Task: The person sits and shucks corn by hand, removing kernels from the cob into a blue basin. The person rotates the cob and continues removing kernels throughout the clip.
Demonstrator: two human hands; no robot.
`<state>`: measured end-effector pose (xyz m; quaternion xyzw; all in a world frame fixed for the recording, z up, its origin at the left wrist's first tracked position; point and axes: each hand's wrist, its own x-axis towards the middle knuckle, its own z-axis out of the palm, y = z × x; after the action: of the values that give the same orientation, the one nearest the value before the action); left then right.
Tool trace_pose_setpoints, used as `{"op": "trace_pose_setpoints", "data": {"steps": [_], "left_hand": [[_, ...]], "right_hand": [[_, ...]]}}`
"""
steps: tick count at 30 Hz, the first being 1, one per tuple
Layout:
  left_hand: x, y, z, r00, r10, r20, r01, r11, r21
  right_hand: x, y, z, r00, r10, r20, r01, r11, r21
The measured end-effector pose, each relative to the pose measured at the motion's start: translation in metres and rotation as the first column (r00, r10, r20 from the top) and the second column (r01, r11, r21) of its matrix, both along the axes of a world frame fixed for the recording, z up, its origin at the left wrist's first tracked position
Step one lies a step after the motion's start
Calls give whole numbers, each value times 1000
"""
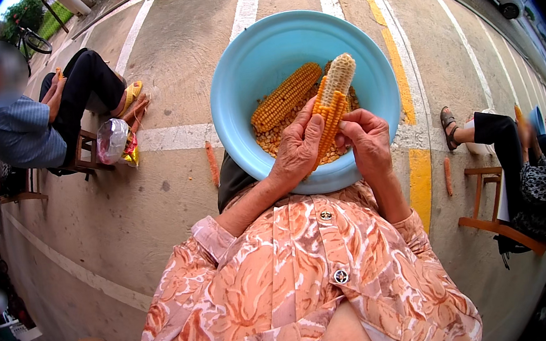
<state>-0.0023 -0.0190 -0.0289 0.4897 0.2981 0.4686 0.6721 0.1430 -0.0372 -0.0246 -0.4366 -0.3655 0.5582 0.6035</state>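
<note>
A partly shelled ear of corn (330, 108) is tilted over a light blue plastic basin (259, 46); its upper end is bare pale cob and yellow kernels cover the lower part. My left hand (300, 139) is closed around the lower part of the ear. The thumb and fingers of my right hand (364, 135) touch the kernels on its right side; whether they grip it is hard to tell. Inside the basin, a full ear of corn (287, 97) lies on loose kernels (269, 140). Another ear or cob is mostly hidden behind the held one.
Bare cobs (212, 163) (448, 176) lie on the concrete at both sides. At left a person (25, 123) sits on a wooden stool (85, 150) near a plastic bag (113, 138). Another seated person (502, 144) is at right, by a wooden chair (482, 192).
</note>
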Motion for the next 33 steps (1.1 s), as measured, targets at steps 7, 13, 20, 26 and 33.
{"op": "trace_pose_setpoints", "data": {"steps": [7,13,20,26,33], "left_hand": [[0,1,-1,999,-2,-44,3,1000,24],[-5,-2,18,994,-111,3,109,973,-205],[-7,3,9,981,-149,123,185,904,-385],[-8,0,14,987,-160,15,159,960,-232],[3,0,9,999,-47,14,47,999,-21]], "right_hand": [[3,1,0,1000,17,1,-17,1000,-19],[2,1,-5,996,36,-82,-33,999,34],[-2,2,2,994,34,-104,-37,999,-19],[-2,3,1,997,38,-74,-40,999,-35],[2,3,2,999,26,-26,-28,997,-65]]}}
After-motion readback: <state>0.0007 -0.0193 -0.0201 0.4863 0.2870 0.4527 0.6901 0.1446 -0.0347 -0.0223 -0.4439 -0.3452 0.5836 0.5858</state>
